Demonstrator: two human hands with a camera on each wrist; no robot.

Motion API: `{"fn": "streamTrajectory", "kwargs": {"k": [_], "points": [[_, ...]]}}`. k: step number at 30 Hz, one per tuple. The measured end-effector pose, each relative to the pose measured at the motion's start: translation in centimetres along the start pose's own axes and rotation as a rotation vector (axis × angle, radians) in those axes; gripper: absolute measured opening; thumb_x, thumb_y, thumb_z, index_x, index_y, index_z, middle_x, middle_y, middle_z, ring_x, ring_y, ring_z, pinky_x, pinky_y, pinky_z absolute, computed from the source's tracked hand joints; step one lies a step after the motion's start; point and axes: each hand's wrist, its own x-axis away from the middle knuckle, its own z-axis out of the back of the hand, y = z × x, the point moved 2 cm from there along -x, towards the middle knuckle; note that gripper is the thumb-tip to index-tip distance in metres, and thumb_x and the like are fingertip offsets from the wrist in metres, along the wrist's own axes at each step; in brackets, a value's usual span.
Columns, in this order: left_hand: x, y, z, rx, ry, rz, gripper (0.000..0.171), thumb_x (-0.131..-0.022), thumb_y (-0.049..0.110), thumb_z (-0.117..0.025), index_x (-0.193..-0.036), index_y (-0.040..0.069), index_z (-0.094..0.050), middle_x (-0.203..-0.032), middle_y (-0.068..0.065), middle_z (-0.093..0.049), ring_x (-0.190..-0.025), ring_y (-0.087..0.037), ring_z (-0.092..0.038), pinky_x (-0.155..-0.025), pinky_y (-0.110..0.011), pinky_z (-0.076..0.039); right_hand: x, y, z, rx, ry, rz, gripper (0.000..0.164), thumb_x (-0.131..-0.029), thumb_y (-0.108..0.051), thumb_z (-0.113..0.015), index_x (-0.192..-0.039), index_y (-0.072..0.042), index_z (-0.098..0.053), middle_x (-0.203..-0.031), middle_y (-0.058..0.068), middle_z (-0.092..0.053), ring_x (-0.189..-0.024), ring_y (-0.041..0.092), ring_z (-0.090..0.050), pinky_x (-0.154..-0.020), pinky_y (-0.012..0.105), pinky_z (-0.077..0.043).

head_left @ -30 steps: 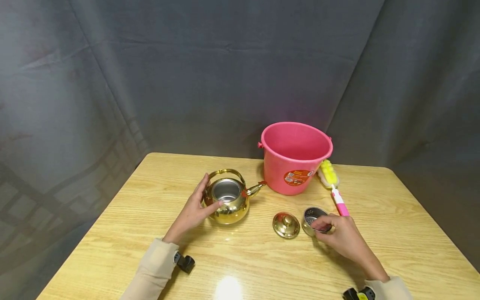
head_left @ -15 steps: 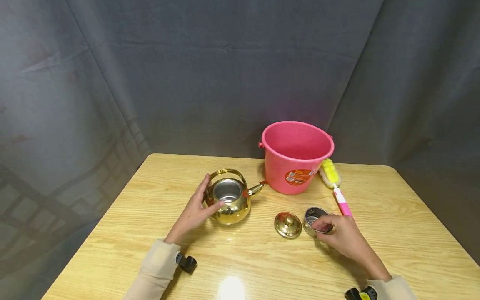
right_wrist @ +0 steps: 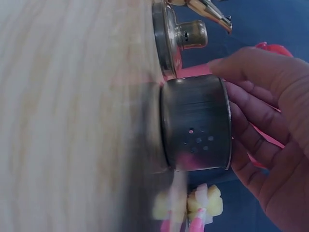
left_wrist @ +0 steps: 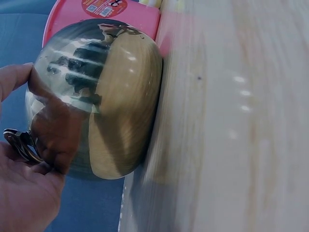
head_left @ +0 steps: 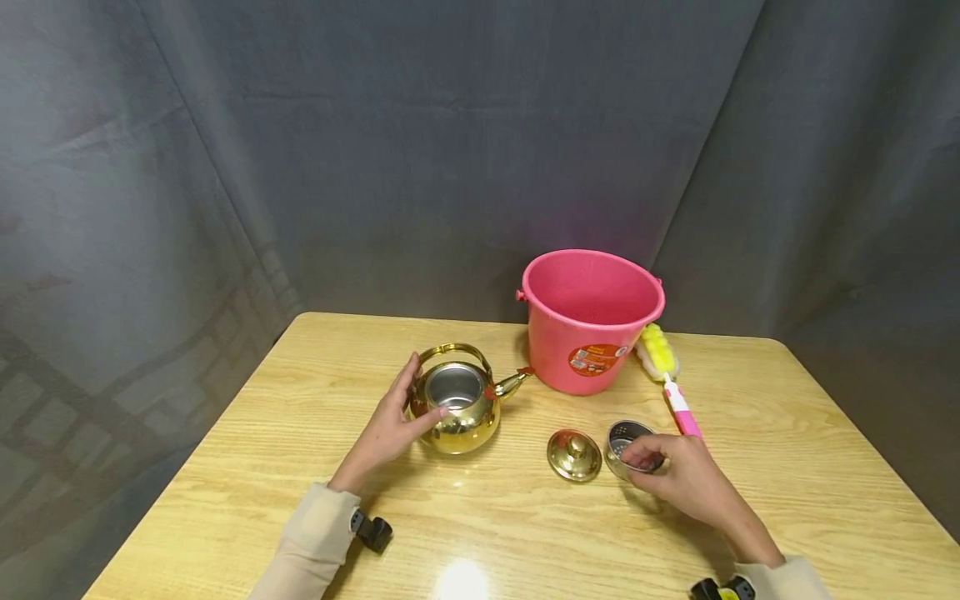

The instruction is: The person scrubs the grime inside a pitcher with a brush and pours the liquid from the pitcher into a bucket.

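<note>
A shiny gold teapot [head_left: 467, 432] stands lidless on the table, its spout toward the bucket and its steel inside showing. My left hand [head_left: 386, 427] grips its left side, thumb on the front near the opening and fingers behind. In the left wrist view the rounded teapot body [left_wrist: 128, 96] mirrors the hand. To the right, my right hand [head_left: 690, 479] pinches the rim of a perforated steel tea strainer [head_left: 618, 468]. From the right wrist, the strainer wall [right_wrist: 195, 123] shows small holes and its base is at the tabletop. Beside it lies the gold knobbed lid [head_left: 574, 457].
Behind these things stands a pink bucket [head_left: 570, 350] with a red label, close to the spout tip. A yellow-headed brush [head_left: 678, 406] with a pink and white handle leans by the bucket's right side. Grey curtain [head_left: 465, 167] hangs beyond the wooden table [head_left: 517, 533].
</note>
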Motion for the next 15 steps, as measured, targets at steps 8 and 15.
{"fn": "streamTrajectory", "kwargs": {"k": [8, 15], "points": [[0.0, 0.0, 0.0, 0.003, 0.004, 0.009, 0.1, -0.085, 0.024, -0.075, -0.157, 0.016, -0.007, -0.155, -0.022, -0.022, -0.137, -0.041, -0.029, -0.11, -0.049, -0.026, -0.3, -0.4, 1.2, 0.127, 0.157, -0.001, 0.023, -0.072, -0.003, -0.083, -0.091, -0.014, -0.076, -0.079, -0.015, -0.066, -0.067, 0.007, -0.059, -0.057, 0.026, -0.048], [0.0, 0.0, 0.0, 0.011, 0.003, -0.006, 0.099, -0.086, 0.023, -0.076, -0.157, 0.013, -0.008, -0.154, -0.025, -0.022, -0.136, -0.044, -0.029, -0.11, -0.051, -0.025, -0.4, -0.1, 2.3, 0.111, 0.376, -0.039, 0.029, -0.071, 0.005, -0.081, -0.097, -0.007, -0.075, -0.085, 0.001, -0.072, -0.071, 0.003, -0.062, -0.065, 0.013, -0.048]]}}
